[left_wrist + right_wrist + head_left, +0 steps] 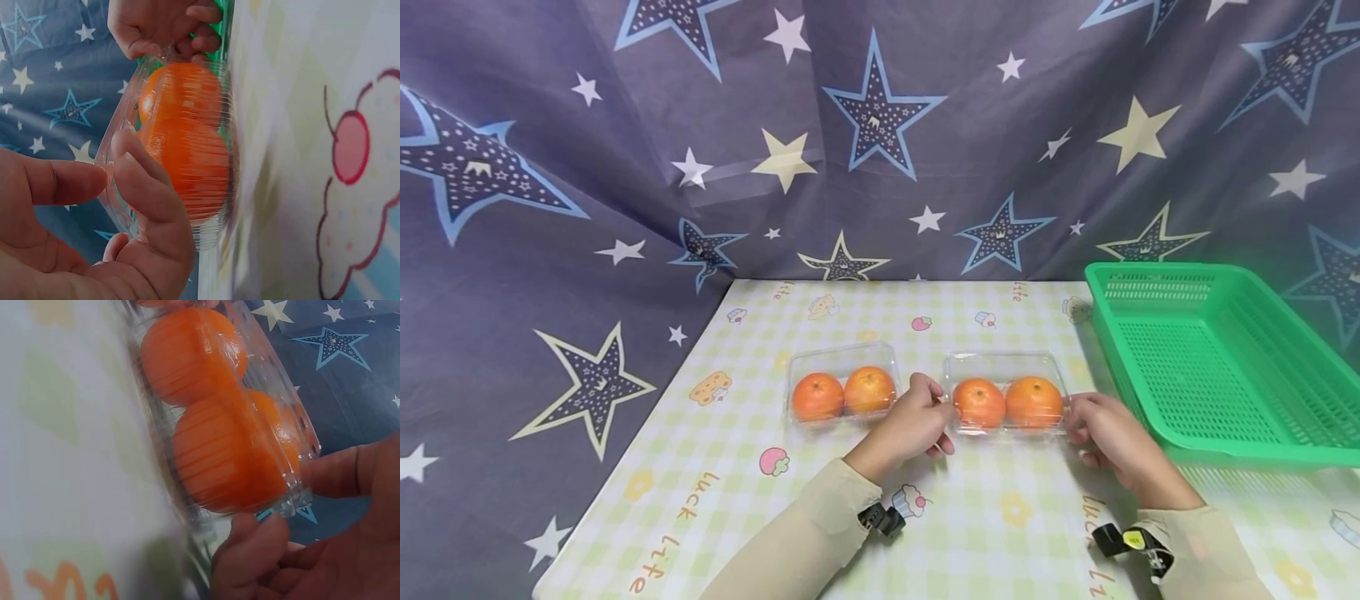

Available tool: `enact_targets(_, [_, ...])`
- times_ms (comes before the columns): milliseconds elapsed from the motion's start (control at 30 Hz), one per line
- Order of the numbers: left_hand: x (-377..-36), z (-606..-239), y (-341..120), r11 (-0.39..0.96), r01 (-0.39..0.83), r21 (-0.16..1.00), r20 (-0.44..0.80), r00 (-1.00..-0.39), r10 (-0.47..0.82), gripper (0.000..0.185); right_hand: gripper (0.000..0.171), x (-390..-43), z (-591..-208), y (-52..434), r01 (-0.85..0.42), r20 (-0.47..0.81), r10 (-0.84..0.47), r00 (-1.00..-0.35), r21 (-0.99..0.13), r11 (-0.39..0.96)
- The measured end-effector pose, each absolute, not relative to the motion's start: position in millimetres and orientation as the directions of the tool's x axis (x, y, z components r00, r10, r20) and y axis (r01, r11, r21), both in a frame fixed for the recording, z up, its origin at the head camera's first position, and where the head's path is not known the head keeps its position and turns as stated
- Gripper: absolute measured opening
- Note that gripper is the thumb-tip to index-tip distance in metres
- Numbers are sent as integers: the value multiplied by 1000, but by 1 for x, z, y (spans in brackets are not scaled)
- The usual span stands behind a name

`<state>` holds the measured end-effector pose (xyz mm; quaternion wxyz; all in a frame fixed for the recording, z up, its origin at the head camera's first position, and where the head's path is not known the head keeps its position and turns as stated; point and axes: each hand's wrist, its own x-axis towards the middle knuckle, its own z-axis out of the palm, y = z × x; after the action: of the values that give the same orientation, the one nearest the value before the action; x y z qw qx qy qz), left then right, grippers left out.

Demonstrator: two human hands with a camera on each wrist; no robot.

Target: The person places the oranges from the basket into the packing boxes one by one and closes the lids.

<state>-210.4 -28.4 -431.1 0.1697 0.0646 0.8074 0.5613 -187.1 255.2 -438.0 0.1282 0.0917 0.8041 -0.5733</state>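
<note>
A clear plastic clamshell box (1004, 365) with two oranges (979, 402) inside lies on the table. My left hand (917, 421) holds its left end, fingers (147, 187) curled around the plastic. My right hand (1101, 429) holds the right end, thumb and fingers (253, 550) pinching the rim. In the wrist views the box (187, 150) (219, 425) and its oranges fill the frame. A second clear box (842, 360) with two oranges (818, 397) lies just left of my left hand, untouched.
A green plastic basket (1262, 433) stands at the right of the table (737, 500), close to my right hand. A star-patterned blue cloth (625, 167) hangs behind and drapes down the left side. The table has a checked, cartoon-printed cover.
</note>
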Motion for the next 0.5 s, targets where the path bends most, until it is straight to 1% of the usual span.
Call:
enact_targets(67, [-211,-433,-28,360,-90,928,-206,-932,297,38,60,-186,-439,256,299,-317,1,-948,-892,339])
enact_targets(233, [-211,-435,-27,353,-109,929,-218,-932,288,42,51,-185,-440,257,290,-310,-3,-951,-892,346])
enact_targets(300, [-210,-435,-26,351,-116,929,-224,-932,283,44,43,-185,-440,258,284,-305,-7,-952,-895,345])
enact_targets(467, [-210,-437,-25,341,-133,930,-237,-929,283,48,8,-186,-439,260,262,-289,-31,-957,-903,341])
enact_targets(500, [-210,-438,-25,337,-141,931,-244,-927,286,49,5,-186,-439,261,263,-291,-35,-956,-903,341])
